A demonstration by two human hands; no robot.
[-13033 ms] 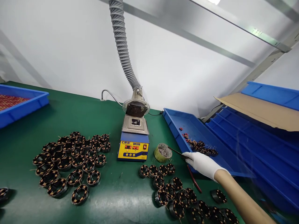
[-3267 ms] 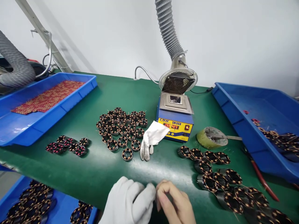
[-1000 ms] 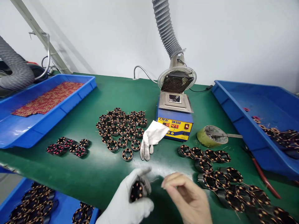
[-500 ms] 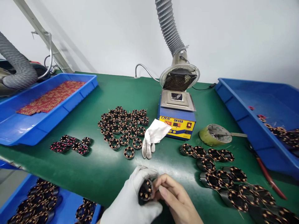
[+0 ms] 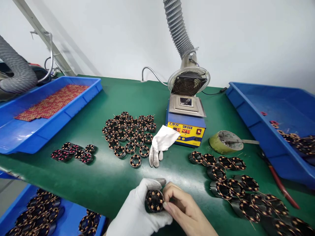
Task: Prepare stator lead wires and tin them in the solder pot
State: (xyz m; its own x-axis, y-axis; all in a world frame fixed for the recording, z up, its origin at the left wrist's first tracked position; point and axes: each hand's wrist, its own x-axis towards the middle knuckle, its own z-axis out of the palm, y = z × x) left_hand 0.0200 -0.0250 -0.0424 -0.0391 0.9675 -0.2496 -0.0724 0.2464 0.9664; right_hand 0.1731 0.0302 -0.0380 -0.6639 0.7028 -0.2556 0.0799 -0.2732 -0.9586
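Note:
My left hand [image 5: 141, 209], in a white glove, is wrapped round a motor stator [image 5: 155, 200], a black ring with copper windings whose open face is turned up toward me. My bare right hand [image 5: 183, 208] is at the stator's right rim, thumb and forefinger pinched together; whatever lies between the fingertips is too small to make out. Beyond my hands, a group of similar stators [image 5: 130, 134] stands on the green table [image 5: 118, 95]. An unworn white glove [image 5: 163, 141] lies beside them. More stators [image 5: 222, 189] stand in rows at the right.
A blue solder pot [image 5: 186, 126] with a digital display sits at the back under an extraction hose [image 5: 178, 29]. Right of it are a yellow-green tin [image 5: 219, 144], red-handled pliers [image 5: 283, 186] and a blue tray [image 5: 268, 124]. Another tray [image 5: 81, 105] holds red parts at left.
The stator in my left hand has turned so its face shows more fully. My right fingers have closed into a pinch at its rim. The pot's display digits differ.

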